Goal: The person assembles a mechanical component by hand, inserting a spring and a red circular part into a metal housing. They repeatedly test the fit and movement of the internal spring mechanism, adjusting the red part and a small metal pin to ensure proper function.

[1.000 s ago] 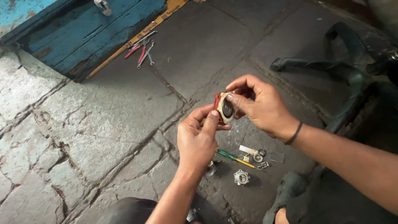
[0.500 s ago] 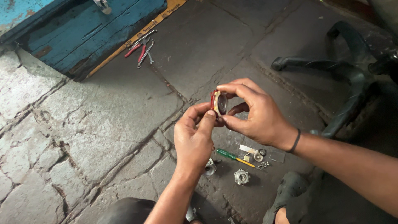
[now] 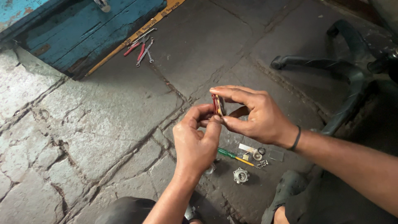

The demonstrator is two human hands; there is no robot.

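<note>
Floor (image 3: 103, 112): cracked grey stone slabs, carrying everything below.
Box (image 3: 83, 29): blue, worn, at the top left edge of the view.
Chair base (image 3: 331, 66): dark spoked legs lying on the floor at the right.
Right hand (image 3: 253, 114): fingers curled, pinching the disc between thumb and forefinger; a black band on the wrist.
Left hand (image 3: 195, 143): fingers bent, tips pressed to the lower edge of the disc.
Pliers (image 3: 141, 47): red-handled, beside the box with other slim tools.
Screwdriver (image 3: 234, 157): green and yellow handle, flat on the floor under the hands.
Disc (image 3: 218, 105): small, round, red-edged, held edge-on above the floor between both hands.
Bearing (image 3: 241, 175): small metal round piece, near the screwdriver.
Screws (image 3: 262, 163): tiny, just beside the screwdriver tip.
</note>
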